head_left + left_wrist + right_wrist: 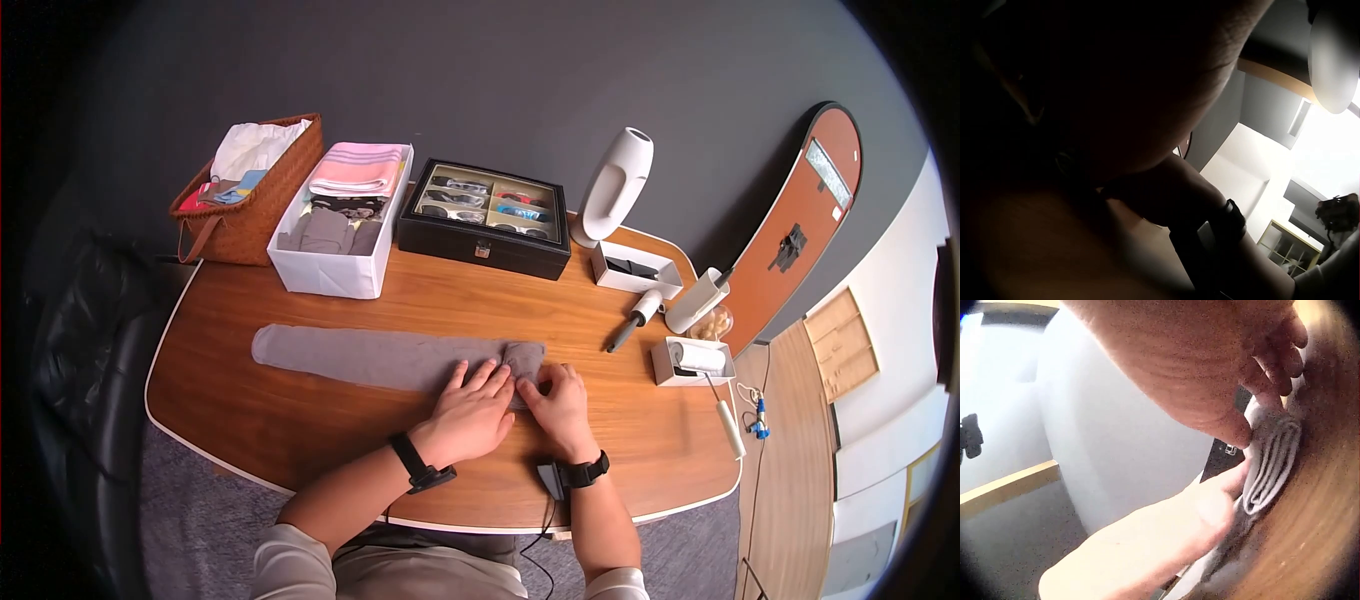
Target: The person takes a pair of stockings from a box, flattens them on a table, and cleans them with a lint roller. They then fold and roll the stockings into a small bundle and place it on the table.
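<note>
A long grey sock (pixel 370 355) lies across the wooden table, its rounded end to the left and its right end folded over into a thick bundle. My left hand (pixel 468 415) rests on it with fingers spread, fingertips against the left side of the bundle. At the bundle's right end my right hand (pixel 560 408) grips the folded cloth between thumb and curled fingers. Seen from the right wrist, the fold (pixel 1272 465) shows several stacked layers right at the fingertips. The left wrist view is mostly dark, the hand hiding the cloth.
Along the back stand a wicker basket (pixel 245 235), a white box (pixel 325 277) of folded cloths, a black glasses case (pixel 480 257) and a white vase-like object (pixel 615 185). A lint roller (pixel 635 320) and small white boxes (pixel 672 370) sit at the right.
</note>
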A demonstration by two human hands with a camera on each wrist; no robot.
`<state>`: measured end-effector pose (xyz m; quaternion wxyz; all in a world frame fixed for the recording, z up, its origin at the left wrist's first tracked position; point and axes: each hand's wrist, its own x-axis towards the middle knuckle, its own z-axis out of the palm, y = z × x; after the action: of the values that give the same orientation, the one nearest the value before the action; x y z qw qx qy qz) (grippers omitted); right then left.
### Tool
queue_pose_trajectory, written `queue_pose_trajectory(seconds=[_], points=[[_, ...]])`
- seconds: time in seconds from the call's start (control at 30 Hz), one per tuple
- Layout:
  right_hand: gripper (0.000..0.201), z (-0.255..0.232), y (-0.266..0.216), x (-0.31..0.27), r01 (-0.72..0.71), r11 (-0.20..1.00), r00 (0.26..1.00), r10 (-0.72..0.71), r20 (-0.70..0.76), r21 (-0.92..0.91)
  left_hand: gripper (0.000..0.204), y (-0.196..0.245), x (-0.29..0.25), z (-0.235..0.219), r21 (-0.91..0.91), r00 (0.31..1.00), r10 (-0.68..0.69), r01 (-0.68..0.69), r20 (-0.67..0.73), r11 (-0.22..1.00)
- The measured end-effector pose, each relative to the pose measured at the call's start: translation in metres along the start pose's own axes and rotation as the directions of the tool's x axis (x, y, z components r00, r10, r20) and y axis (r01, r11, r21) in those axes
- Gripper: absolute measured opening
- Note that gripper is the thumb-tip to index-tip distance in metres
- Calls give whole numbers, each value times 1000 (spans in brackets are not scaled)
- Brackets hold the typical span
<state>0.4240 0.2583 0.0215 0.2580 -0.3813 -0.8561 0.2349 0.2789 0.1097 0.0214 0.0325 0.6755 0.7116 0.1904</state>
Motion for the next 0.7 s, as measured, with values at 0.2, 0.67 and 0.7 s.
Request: queue_pose_trajectory(seconds=[0.2, 0.67, 0.7], points=[[34, -2, -10, -1, 8, 947, 996, -38, 85, 321, 58, -2, 3, 1, -38, 998, -56, 57, 25, 998], [74, -4, -25, -12, 354, 911, 795, -412, 444, 211, 59, -29, -37, -37, 41, 971, -198, 205, -134, 978], [71, -3, -25, -10, 334, 912, 814, -406, 415, 236, 58, -28, -34, -37, 31, 976, -171, 177, -132, 984]])
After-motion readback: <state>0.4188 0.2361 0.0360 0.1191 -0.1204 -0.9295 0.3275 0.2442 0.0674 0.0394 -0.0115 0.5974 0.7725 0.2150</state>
